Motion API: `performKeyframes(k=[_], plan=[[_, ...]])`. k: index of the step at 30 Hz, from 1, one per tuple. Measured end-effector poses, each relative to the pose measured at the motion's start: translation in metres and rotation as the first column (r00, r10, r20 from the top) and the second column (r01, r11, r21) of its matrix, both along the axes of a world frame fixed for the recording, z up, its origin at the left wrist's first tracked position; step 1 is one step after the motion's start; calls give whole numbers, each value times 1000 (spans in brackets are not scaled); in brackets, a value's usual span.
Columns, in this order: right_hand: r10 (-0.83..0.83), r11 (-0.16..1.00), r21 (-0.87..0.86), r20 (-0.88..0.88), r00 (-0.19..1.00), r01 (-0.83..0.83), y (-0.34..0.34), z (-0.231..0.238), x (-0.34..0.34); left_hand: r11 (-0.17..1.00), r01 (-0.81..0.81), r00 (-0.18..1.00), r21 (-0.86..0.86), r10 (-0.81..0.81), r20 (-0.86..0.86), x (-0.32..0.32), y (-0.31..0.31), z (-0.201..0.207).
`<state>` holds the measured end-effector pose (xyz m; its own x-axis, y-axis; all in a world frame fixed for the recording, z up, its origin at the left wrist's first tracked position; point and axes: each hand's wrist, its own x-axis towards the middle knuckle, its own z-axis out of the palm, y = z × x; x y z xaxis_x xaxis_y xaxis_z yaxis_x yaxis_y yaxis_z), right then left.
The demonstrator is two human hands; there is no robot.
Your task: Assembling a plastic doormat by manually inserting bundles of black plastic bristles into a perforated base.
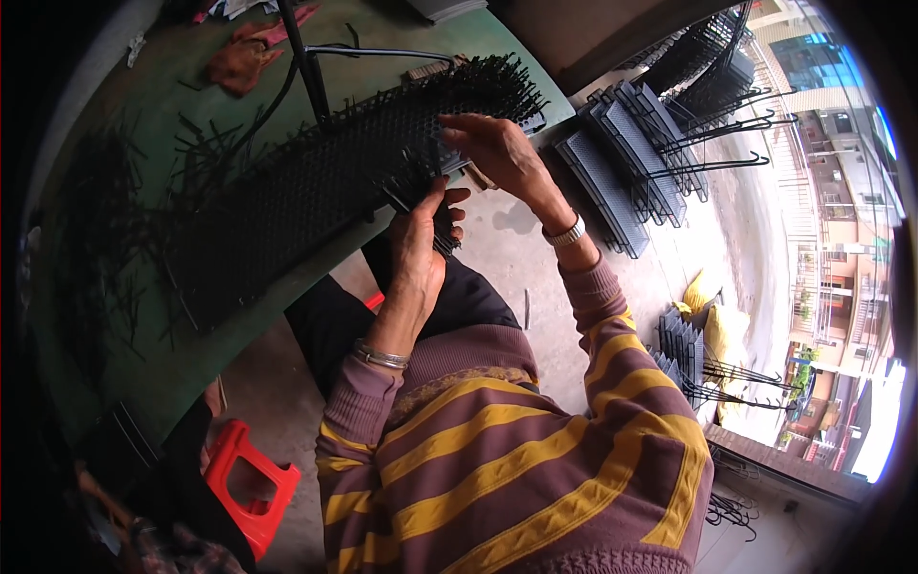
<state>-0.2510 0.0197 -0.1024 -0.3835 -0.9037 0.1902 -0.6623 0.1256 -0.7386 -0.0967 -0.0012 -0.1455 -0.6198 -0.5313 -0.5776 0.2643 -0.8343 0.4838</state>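
My left hand is closed round a bundle of thin black strips, whose ends stick out above and below the fingers. Just to its upper right, my right hand reaches over the near edge of a long black perforated panel. Its fingers are drawn together at the panel's surface; whatever is between their tips is too dark and small to make out. Many black strips stand thickly in the panel's far right end, and more line its far edge. The panel lies on a green table.
Loose strips lie beyond the panel, beside a black metal stand and a reddish-brown cloth. Black perforated racks with wire hooks are stacked at right. A red plastic stool stands at lower left, beside another person's dark-clothed leg.
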Motion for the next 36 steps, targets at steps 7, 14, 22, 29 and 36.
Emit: performKeyframes(k=[7, 14, 22, 29, 36], plan=[[175, 964, 98, 461, 870, -245, 16, 4, -12, 997, 36, 999, -71, -35, 24, -3, 7, 7], [129, 967, 122, 518, 845, -223, 19, 5, -14, 983, 80, 994, -168, -66, 89, 1, 6, 13], [112, 988, 32, 517, 849, -149, 21, 3, -12, 974, 100, 989, -204, -75, 126, -2, 2, 9], [-2, 999, 40, 413, 911, -16, 20, -1, -10, 959, 108, 982, -263, -61, 179, -6, -2, 13], [-105, 993, -10, 419, 902, 121, 24, 0, 3, 952, 71, 976, -299, -4, 218, -6, -2, 14]])
